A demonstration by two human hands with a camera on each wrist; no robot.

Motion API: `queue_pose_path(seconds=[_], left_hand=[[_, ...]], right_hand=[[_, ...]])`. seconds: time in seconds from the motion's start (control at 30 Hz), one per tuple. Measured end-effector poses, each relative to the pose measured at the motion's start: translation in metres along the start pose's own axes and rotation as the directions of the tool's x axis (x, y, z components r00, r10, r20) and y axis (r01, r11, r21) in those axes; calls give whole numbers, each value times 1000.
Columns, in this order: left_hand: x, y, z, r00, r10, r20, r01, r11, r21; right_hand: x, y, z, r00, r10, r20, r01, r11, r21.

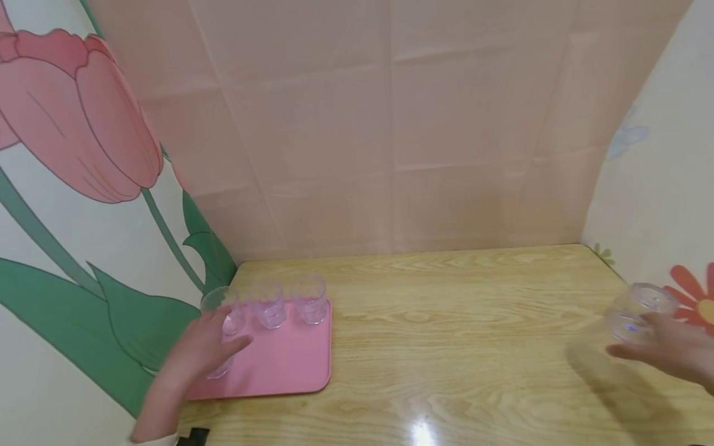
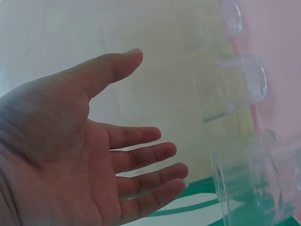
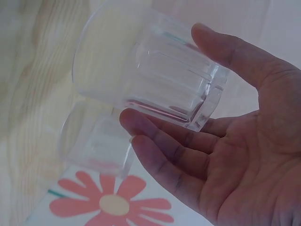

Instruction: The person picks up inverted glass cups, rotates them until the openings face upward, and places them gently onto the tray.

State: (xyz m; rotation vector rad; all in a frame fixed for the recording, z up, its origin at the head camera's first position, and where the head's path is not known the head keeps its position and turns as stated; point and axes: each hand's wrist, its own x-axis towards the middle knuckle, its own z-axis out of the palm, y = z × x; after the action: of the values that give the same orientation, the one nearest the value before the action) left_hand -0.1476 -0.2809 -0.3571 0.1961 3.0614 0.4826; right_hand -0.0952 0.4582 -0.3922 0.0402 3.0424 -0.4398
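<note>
Obscuring glasses (image 1: 235,322) partly, left hand (image 1: 206,347), tray (image 1: 279,365) corner hidden

Table (image 1: 446,322) passable centrally — glasses (image 1: 271,314) block left, apparently right too.

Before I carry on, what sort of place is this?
Probably a small mocked-up tabletop booth: a wood-grain table with a creased pinkish sheet behind it, and printed side walls showing a big tulip and a red flower.
</note>
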Motion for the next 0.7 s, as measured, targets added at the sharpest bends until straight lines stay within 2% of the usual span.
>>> queue_pose_path(seconds=[0.33, 0.43, 0.53, 0.6, 0.7], left_hand=[[4, 16, 9, 997, 73, -26, -74, 996, -48], [6, 22, 13, 991, 116, -63, -121, 989, -84], [8, 28, 15, 983, 149, -108, -158, 984, -78], [9, 31, 17, 983, 145, -113, -153, 986, -71], [10, 35, 19, 989, 124, -86, -131, 988, -83]], right_hand=[[5, -31, 3, 999, -42, -12, 42, 999, 3], [5, -42, 4, 998, -56, -1, 56, 998, 6], [4, -54, 4, 997, -73, 1, 73, 997, 15], [4, -60, 5, 996, -85, 5, 85, 996, 33], [5, -70, 6, 994, -106, -12, 106, 993, 52]])
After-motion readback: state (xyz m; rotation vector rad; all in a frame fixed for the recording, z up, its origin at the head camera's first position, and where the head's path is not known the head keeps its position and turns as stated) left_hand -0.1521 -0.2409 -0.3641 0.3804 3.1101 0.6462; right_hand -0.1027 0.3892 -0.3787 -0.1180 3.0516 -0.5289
